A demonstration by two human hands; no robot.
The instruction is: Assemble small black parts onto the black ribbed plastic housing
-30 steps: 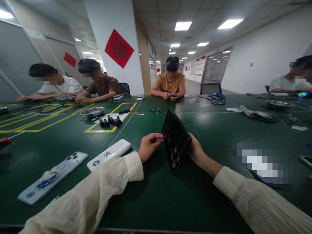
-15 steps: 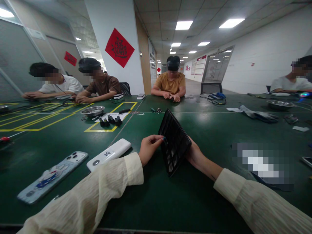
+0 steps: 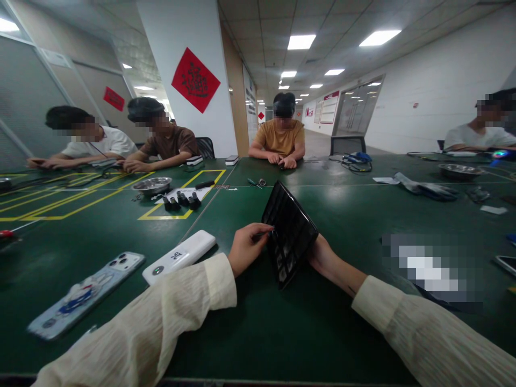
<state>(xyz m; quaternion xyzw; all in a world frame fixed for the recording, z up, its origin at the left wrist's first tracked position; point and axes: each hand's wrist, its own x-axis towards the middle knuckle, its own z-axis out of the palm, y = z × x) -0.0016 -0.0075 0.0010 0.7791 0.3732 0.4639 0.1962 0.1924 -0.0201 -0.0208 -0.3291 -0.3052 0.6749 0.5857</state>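
In front of me a dark tablet-like panel (image 3: 293,231) stands tilted above the green table, its glossy face showing a dim grid of squares. Behind its right edge my right hand (image 3: 320,252) supports it, fingers hidden by the panel. My left hand (image 3: 250,242) touches the panel's left side, thumb and fingertips pinched together; whatever is between them is too small to make out. Left of that hand lies a white phone-shaped device (image 3: 181,255) marked with a number. Beyond it is a phone in a pale blue case with a cartoon figure (image 3: 86,293).
Small black cylindrical parts (image 3: 181,201) stand near a metal bowl (image 3: 152,185). Pliers (image 3: 257,183) lie farther ahead. On the right are gloves (image 3: 425,188), another bowl (image 3: 459,171) and a blurred-out item (image 3: 431,269). Several people sit around the table.
The panel has turned slightly, so its face shows a little more. My left fingertips have stayed at its left side, shifted slightly. The camera view has moved a little.
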